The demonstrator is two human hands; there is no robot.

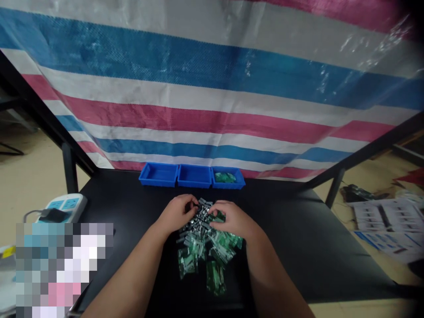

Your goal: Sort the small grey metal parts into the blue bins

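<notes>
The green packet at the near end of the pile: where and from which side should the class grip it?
Probably pinch the packet at its near edge, coming from the near side: it lies flat, with that edge clear of the pile.

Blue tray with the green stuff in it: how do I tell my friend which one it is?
Start at the black table in front of the big striped tarp. At the table's far edge sit three blue plastic trays in a row. The rightmost tray is the one you want, because it alone holds a small bunch of green packets.
</notes>
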